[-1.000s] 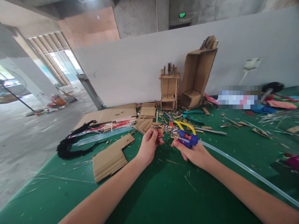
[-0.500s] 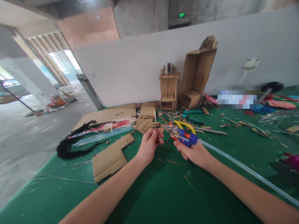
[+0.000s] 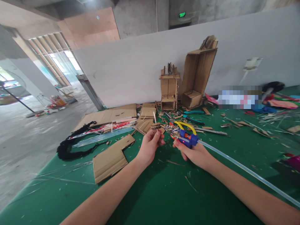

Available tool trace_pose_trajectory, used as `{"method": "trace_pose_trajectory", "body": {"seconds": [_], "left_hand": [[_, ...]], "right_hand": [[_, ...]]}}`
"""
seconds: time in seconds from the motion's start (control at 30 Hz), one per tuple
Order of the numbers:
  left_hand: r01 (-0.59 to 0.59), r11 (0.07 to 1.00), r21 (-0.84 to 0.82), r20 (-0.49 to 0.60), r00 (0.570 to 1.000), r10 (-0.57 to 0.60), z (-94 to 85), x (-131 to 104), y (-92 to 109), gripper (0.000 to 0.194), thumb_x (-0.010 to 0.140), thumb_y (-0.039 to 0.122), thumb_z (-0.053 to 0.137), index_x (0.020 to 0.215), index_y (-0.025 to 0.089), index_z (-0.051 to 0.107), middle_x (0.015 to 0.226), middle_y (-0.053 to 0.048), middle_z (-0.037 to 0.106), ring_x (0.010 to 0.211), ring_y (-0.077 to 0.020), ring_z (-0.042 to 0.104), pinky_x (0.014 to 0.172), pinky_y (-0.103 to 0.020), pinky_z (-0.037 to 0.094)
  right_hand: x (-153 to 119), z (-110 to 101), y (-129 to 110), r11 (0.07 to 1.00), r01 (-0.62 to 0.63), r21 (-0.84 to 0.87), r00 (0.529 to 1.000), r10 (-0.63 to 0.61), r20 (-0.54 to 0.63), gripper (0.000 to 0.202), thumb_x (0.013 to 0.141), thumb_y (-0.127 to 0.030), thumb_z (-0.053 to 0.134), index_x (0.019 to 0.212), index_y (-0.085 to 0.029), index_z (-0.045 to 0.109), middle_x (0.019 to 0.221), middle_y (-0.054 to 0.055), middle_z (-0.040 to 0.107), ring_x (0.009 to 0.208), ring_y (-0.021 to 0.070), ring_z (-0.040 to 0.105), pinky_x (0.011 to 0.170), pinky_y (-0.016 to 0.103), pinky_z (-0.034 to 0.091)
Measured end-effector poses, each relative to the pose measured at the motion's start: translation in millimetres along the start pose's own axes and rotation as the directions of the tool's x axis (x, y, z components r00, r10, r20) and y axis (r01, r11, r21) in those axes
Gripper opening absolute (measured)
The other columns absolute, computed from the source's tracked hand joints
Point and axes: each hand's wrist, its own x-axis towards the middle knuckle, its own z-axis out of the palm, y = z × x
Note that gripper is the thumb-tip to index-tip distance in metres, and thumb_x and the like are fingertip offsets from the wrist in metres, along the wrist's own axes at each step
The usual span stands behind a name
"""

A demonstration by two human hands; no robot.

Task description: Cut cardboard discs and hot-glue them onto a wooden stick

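Observation:
Between the thumb and fingers of my left hand is a small layered cardboard disc with a thin wooden stick standing up from it, leaning slightly left. My right hand is wrapped around a blue hot glue gun whose nozzle points left toward the disc. A long clear glue stick runs out of the gun's back end to the lower right. The nozzle tip blends into the scraps behind it, so I cannot tell whether it touches the disc.
Yellow-handled pliers and teal-handled pliers lie behind the gun among scraps. Two cardboard box structures stand against the white wall. To the left are an L-shaped cardboard piece, black yarn and clear sticks.
The wooden stick and disc have tilted slightly to the left in my left hand. My right hand and the glue gun have barely moved.

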Motion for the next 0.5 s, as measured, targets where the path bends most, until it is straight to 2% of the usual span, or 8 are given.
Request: {"method": "trace_pose_trajectory", "body": {"seconds": [0.2, 0.5], "left_hand": [[0.024, 0.999, 0.038, -0.020, 1.000, -0.024, 0.8, -1.7, 1.5, 0.030, 0.065, 0.033, 0.074, 0.081, 0.012, 0.060, 0.071, -0.004, 0.066, 0.058, -0.0103, 0.061, 0.060, -0.023, 0.047], [0.008, 0.998, 0.058, -0.068, 0.998, -0.004, 2.7, -1.9, 2.2, 0.030, 0.066, 0.035, 0.073, 0.075, 0.012, 0.058, 0.066, -0.002, 0.065, 0.055, -0.0100, 0.062, 0.057, -0.022, 0.048]], "right_hand": [[0.3, -0.3, -0.4, 1.000, -0.030, -0.006, 0.999, 0.030, 0.012, 0.041, 0.083, -0.058, 0.045, 0.078, -0.020, 0.061, 0.041, -0.006, 0.046, 0.042, 0.0117, 0.047, 0.046, 0.024, 0.038], [-0.6, 0.2, 2.5, 0.997, -0.076, -0.002, 0.997, 0.076, 0.034, 0.042, 0.080, -0.061, 0.046, 0.077, -0.021, 0.057, 0.042, -0.006, 0.046, 0.044, 0.0125, 0.049, 0.049, 0.025, 0.041]]}}
